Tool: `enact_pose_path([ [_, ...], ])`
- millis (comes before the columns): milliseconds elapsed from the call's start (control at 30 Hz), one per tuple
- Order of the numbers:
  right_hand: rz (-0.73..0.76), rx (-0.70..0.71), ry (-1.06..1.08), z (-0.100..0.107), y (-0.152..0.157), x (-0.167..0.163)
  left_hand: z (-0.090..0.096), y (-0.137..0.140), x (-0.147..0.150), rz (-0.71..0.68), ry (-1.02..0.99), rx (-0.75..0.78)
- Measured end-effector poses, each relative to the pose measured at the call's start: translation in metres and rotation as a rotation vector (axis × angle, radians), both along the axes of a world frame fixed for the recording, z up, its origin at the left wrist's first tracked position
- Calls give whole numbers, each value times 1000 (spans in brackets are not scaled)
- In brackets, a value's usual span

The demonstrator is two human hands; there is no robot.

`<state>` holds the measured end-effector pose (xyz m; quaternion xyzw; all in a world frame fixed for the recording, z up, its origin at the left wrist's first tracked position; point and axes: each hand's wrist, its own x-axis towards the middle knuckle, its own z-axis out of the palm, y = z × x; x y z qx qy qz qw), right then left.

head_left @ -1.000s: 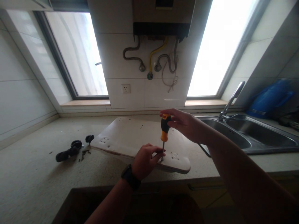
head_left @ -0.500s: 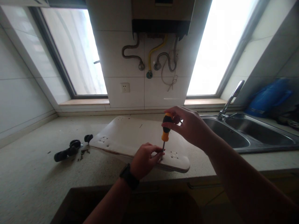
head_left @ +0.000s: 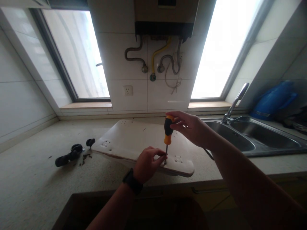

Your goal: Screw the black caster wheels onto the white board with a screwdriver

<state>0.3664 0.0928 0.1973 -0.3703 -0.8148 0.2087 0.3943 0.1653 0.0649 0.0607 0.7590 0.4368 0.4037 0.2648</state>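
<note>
Head view: right hand [head_left: 190, 127] curled round the handle of the upright screwdriver [head_left: 168, 131], presumably to turn it; left finger and thumb pinch the shaft low, left hand [head_left: 146, 163] likely steadying the tip. White board [head_left: 129, 139] lies flat on the desk [head_left: 105, 179], beneath the tip near its front edge, apparently for support. Black casters [head_left: 69, 157] sit beside it, left.

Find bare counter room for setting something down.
Free: counter in front of the black wheels, and between them and the left window. Crowded: near edge of the white board, with left hand and right hand at the screwdriver, and the small dark pieces beside the wheels.
</note>
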Motion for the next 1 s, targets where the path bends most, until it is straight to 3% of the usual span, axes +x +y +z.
enact_pose_path([
  [333,-232,349,-159,-1,-11,-6,-1,-1,-1,-5,16,20],
  [467,-198,287,-152,0,-11,-5,0,-1,0,-2,24,25],
  [600,54,30,-18,-1,-5,-1,0,-2,0,0,21,29],
  [667,138,-28,12,-1,-1,2,-1,-2,0,5,16,29],
  [833,85,2,-9,-1,1,1,-1,-3,-1,6,26,25],
  [1000,-60,151,-146,6,-7,-4,0,-3,-1,-6,20,31],
])
